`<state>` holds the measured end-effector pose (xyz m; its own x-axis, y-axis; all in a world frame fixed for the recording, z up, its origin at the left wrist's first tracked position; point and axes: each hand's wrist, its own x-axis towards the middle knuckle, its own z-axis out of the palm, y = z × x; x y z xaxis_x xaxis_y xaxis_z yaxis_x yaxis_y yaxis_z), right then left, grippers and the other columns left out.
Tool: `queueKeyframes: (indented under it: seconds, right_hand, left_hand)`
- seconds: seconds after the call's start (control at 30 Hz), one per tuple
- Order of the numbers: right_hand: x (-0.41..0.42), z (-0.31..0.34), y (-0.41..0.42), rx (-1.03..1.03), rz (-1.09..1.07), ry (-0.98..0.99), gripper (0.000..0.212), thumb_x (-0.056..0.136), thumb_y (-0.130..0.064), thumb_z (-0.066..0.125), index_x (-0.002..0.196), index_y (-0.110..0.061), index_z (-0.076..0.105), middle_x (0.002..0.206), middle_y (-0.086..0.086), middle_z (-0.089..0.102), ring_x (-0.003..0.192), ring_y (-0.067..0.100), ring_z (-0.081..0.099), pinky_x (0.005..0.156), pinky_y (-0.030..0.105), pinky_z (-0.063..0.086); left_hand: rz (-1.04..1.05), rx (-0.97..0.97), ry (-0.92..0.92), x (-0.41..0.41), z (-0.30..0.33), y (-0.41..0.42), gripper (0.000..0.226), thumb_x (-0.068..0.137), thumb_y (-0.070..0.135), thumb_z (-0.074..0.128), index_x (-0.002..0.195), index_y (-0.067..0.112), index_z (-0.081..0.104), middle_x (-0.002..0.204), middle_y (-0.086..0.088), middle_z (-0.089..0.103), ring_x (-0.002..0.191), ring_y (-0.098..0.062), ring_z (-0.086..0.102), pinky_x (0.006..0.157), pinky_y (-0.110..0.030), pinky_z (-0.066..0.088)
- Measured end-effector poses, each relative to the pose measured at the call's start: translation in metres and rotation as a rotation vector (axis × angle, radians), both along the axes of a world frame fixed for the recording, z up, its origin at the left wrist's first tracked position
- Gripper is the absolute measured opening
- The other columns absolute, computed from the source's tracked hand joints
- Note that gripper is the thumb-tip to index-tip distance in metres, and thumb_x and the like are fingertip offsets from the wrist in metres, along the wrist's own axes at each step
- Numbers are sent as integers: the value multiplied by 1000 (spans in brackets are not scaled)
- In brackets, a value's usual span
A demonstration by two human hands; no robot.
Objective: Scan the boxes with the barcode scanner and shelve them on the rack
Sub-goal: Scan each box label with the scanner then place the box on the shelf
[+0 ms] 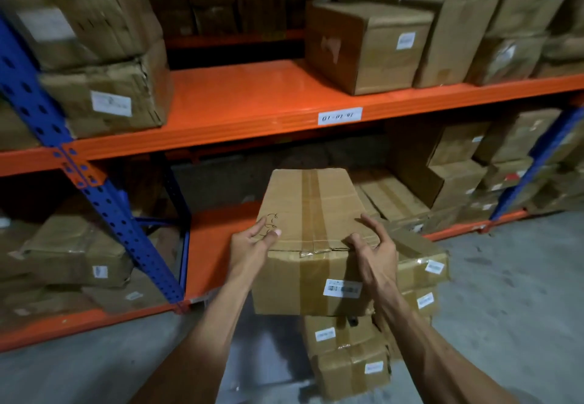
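Long brown cardboard box [311, 239] with a clear tape strip down its top and a white barcode label on the near end face is held by both hands, in front of the lower orange shelf deck [218, 245] of the blue-and-orange steel rack [104, 201]. Far end of the box points into the shelf bay; near end sits above a stack of smaller taped cardboard boxes [347, 356] on the grey concrete floor [505, 293].

Left hand [252, 244]: on the box's near left top corner, thumb laid over the top face beside some pen scribble, fingers curled round the left side. Clamped on the box.

Right hand [373, 245]: on the near right top corner, fingers spread and bent over the top edge, thumb down the end face. Also clamped on the box.

Upper orange shelf deck [252, 94]: bare middle section, white location tag [339, 116] on its front beam. Labelled brown cartons sit at its left [104, 94] and right [366, 46] ends. More cartons are stacked at the lower deck's right side [458, 163] and in the left bay [72, 252].

Barcode scanner: can't see it.
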<state>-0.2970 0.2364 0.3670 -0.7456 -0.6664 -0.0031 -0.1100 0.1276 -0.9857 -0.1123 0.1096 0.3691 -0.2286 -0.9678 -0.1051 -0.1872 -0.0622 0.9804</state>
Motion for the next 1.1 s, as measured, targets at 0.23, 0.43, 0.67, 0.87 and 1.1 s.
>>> queueKeyframes:
  seconds: [0.23, 0.43, 0.67, 0.87, 1.1]
  right_hand:
    - [-32, 102, 66, -175, -168, 59, 63, 68, -37, 62, 130, -31, 68, 126, 3, 64, 96, 15, 61, 70, 24, 46]
    - [-46, 185, 73, -365, -201, 95, 56, 70, -39, 64, 125, -34, 68, 118, 6, 66, 93, 12, 62, 63, 28, 47]
    - [-32, 270, 23, -535, -98, 164, 35, 89, -22, 73, 123, -30, 69, 107, -4, 64, 91, 8, 60, 66, 29, 48]
    - [-6, 303, -75, -589, 55, 196, 51, 75, -42, 64, 124, -32, 64, 109, -14, 59, 95, 14, 59, 72, 38, 54]
    - [13, 279, -222, -524, 138, 166, 37, 80, -32, 72, 117, -33, 69, 110, -15, 62, 95, 13, 61, 78, 42, 55]
  left_hand:
    - [-135, -145, 83, -48, 117, 37, 55, 80, 17, 80, 132, 12, 62, 127, -6, 67, 108, -8, 66, 98, -19, 48]
    - [-170, -385, 102, -60, 225, 44, 36, 80, 20, 79, 116, 16, 74, 118, 1, 70, 113, -8, 62, 100, -17, 43]
    - [-21, -592, 174, -22, 315, 26, 16, 81, 13, 76, 96, 17, 80, 95, 9, 75, 94, 4, 66, 77, -7, 48]
    - [137, -662, 172, 16, 339, -42, 13, 83, 16, 75, 95, 18, 79, 91, 17, 69, 84, 13, 57, 62, 3, 39]
    - [252, -578, 160, 46, 305, -170, 8, 80, 21, 77, 88, 23, 79, 97, 10, 74, 97, 0, 62, 82, -19, 47]
